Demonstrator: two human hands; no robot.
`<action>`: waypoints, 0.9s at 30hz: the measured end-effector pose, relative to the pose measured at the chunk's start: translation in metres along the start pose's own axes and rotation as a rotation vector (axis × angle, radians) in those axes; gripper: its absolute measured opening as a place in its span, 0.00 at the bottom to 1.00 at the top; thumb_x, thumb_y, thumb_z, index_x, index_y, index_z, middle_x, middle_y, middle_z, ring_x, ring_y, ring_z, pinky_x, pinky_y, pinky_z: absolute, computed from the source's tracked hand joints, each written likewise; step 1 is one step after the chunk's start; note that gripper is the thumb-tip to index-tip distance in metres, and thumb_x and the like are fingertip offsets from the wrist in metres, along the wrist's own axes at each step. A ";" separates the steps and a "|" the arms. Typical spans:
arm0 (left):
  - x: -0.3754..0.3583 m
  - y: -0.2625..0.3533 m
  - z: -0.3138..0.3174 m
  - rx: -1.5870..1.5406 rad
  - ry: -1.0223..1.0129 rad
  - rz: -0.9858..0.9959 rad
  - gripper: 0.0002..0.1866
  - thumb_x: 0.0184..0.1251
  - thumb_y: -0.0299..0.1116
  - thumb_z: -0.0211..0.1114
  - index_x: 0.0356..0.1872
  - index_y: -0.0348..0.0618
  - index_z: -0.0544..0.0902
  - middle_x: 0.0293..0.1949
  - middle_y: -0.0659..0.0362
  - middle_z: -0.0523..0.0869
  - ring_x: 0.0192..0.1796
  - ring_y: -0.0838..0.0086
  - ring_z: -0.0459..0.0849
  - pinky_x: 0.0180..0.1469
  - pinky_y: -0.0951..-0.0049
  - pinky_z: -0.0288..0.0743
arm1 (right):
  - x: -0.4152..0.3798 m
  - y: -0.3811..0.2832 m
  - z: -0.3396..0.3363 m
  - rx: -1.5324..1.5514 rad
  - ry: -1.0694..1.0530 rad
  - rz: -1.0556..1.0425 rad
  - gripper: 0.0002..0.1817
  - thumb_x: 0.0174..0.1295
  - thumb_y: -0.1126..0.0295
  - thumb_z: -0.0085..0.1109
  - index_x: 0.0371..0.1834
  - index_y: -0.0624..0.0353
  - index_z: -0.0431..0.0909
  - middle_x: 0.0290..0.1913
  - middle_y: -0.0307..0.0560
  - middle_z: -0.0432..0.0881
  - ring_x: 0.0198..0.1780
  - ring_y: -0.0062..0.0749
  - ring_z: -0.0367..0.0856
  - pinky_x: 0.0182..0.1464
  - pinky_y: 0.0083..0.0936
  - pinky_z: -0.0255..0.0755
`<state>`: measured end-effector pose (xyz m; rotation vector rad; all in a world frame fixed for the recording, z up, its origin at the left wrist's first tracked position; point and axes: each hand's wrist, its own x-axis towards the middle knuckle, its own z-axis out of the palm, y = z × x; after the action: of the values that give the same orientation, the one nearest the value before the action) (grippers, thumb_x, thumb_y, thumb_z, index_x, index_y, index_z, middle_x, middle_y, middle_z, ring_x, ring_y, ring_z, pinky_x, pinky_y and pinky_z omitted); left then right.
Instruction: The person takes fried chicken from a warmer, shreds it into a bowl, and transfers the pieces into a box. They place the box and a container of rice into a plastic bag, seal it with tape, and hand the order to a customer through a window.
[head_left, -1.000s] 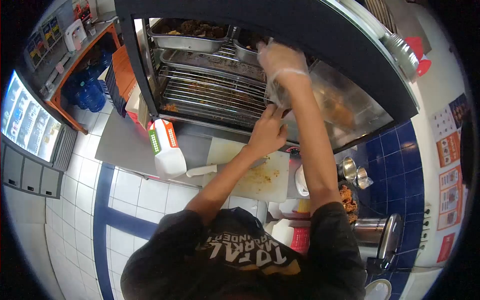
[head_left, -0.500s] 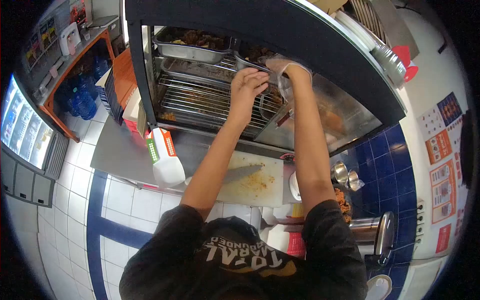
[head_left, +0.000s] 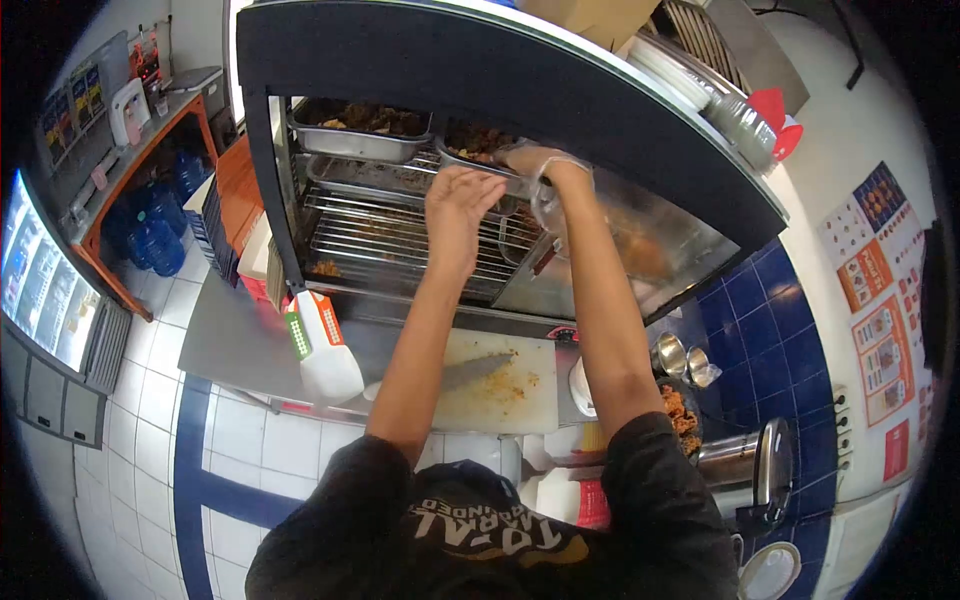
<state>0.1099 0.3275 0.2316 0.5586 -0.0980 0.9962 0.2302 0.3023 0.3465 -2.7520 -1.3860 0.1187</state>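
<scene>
From the left, we see a white carton point(head_left: 332, 372) with green and orange panels standing on the counter, just in front of the warming cabinet point(head_left: 500, 75). Inside, a metal tray of dark food point(head_left: 362, 147) sits on the upper level, above a wire rack point(head_left: 395, 238). Next comes our bare left hand point(head_left: 460, 205), raised with fingers bent towards the right; its fingertips lie at the lower front edge of a second food tray point(head_left: 470, 157), and we cannot tell whether they press on it. Below, a knife point(head_left: 475, 372) lies on the cutting board point(head_left: 530, 405). That second tray sits above and behind the left fingers, running rightward to our right hand point(head_left: 540, 165), which wears a clear glove. The right fingers curl over the tray's right end; whether they grip anything, we cannot tell. Farther right is the cabinet's clear panel point(head_left: 640, 262).
</scene>
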 end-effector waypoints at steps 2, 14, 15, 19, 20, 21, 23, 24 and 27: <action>0.003 0.002 -0.005 -0.009 -0.034 0.023 0.06 0.67 0.20 0.51 0.43 0.34 0.72 0.42 0.49 0.80 0.49 0.60 0.83 0.59 0.62 0.77 | -0.003 -0.001 0.002 0.028 0.049 -0.010 0.43 0.57 0.37 0.52 0.68 0.56 0.67 0.72 0.62 0.58 0.74 0.52 0.55 0.74 0.36 0.48; -0.007 0.004 -0.011 -0.037 -0.038 0.019 0.12 0.68 0.22 0.50 0.50 0.32 0.70 0.49 0.44 0.78 0.55 0.54 0.80 0.62 0.58 0.74 | 0.019 0.015 0.018 -0.061 0.119 -0.119 0.41 0.63 0.35 0.40 0.73 0.50 0.59 0.75 0.53 0.55 0.76 0.51 0.50 0.75 0.41 0.42; -0.010 0.008 -0.011 -0.038 -0.041 0.026 0.12 0.68 0.22 0.50 0.50 0.32 0.70 0.49 0.44 0.78 0.55 0.54 0.80 0.62 0.58 0.74 | 0.015 0.015 0.021 -0.072 0.232 -0.086 0.40 0.64 0.36 0.41 0.73 0.50 0.60 0.75 0.52 0.56 0.76 0.51 0.50 0.75 0.41 0.43; -0.027 0.020 -0.022 0.092 0.029 -0.052 0.13 0.69 0.25 0.51 0.52 0.34 0.72 0.49 0.46 0.81 0.51 0.58 0.83 0.57 0.62 0.78 | 0.002 0.009 0.011 0.059 0.253 0.050 0.38 0.64 0.39 0.44 0.72 0.49 0.61 0.75 0.51 0.56 0.76 0.51 0.50 0.75 0.41 0.44; -0.030 0.020 -0.025 0.131 0.071 -0.078 0.13 0.69 0.26 0.51 0.52 0.35 0.72 0.48 0.47 0.82 0.50 0.60 0.84 0.55 0.64 0.79 | 0.006 0.009 0.011 0.059 0.255 0.047 0.38 0.64 0.39 0.44 0.72 0.49 0.61 0.75 0.51 0.56 0.76 0.51 0.50 0.75 0.41 0.44; -0.034 0.021 -0.027 0.141 0.104 -0.088 0.12 0.69 0.28 0.51 0.51 0.37 0.74 0.46 0.50 0.83 0.47 0.62 0.85 0.51 0.66 0.81 | 0.009 0.008 0.010 -0.002 0.190 0.007 0.37 0.64 0.40 0.44 0.72 0.49 0.61 0.75 0.51 0.55 0.76 0.50 0.49 0.75 0.42 0.44; -0.040 0.017 -0.034 0.145 0.122 -0.105 0.11 0.70 0.28 0.52 0.50 0.37 0.74 0.45 0.51 0.84 0.46 0.63 0.86 0.49 0.66 0.80 | 0.011 0.009 0.013 -0.060 0.120 -0.027 0.37 0.64 0.41 0.45 0.72 0.49 0.62 0.75 0.51 0.54 0.76 0.50 0.49 0.75 0.42 0.44; -0.042 0.016 -0.036 0.146 0.139 -0.117 0.10 0.71 0.29 0.53 0.49 0.38 0.75 0.43 0.51 0.84 0.44 0.63 0.86 0.46 0.67 0.80 | 0.007 0.003 0.009 -0.095 0.085 -0.011 0.36 0.64 0.42 0.45 0.72 0.49 0.62 0.76 0.51 0.54 0.77 0.49 0.48 0.75 0.43 0.44; -0.050 0.013 -0.040 0.149 0.173 -0.162 0.10 0.71 0.29 0.52 0.47 0.39 0.76 0.42 0.52 0.84 0.41 0.65 0.86 0.43 0.69 0.80 | -0.008 -0.008 0.007 -0.098 0.147 0.037 0.34 0.65 0.45 0.45 0.71 0.49 0.63 0.76 0.50 0.54 0.77 0.48 0.47 0.75 0.44 0.43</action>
<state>0.0648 0.3137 0.1865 0.6039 0.1740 0.8934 0.2185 0.3007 0.3410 -2.8001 -1.3380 -0.1511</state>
